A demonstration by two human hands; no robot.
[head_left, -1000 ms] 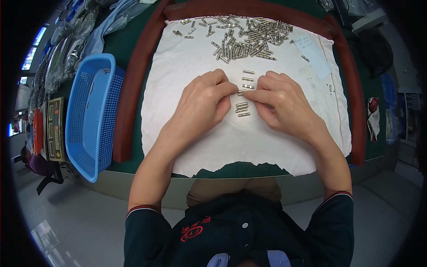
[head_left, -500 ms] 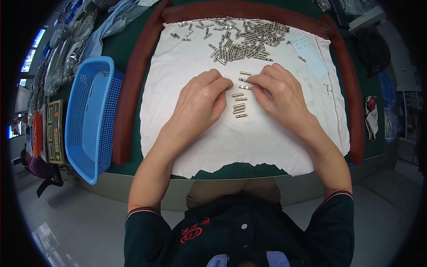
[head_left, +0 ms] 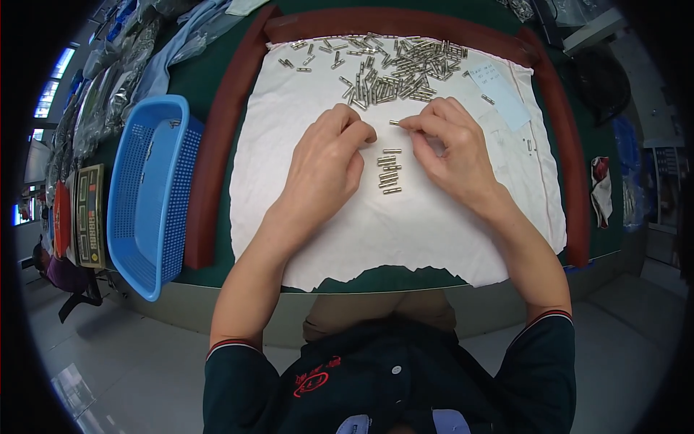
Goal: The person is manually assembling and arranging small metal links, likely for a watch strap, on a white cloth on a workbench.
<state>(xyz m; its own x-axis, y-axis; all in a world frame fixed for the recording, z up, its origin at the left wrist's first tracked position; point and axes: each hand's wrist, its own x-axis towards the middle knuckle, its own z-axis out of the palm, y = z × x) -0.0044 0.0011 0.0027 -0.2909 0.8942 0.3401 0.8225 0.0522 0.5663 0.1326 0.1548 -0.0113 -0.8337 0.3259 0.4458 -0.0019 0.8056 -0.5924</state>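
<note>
Short silver metal pins lie on a white cloth [head_left: 311,246]. A column of several pins [head_left: 389,172] runs between my hands, stacked closely and roughly parallel. My right hand [head_left: 452,145] is closed, its fingertips at the right end of a single pin [head_left: 394,122] beyond the column. My left hand [head_left: 325,155] hovers left of the column with curled fingers; whatever they hold, if anything, is hidden. Farther off, a loose heap of pins [head_left: 405,72] spreads over the cloth's far part.
A dark red raised frame [head_left: 207,166] borders the cloth on three sides. Left of it stands a blue perforated basket [head_left: 155,195]. A pale blue paper slip [head_left: 500,98] lies at the far right, with a stray pin [head_left: 488,99] on it. Bagged items [head_left: 119,76] pile up far left.
My right fingers have shifted slightly up and left onto the far pin. Pins that lay spaced apart between my hands now sit closer together in the column. My left hand has barely moved.
</note>
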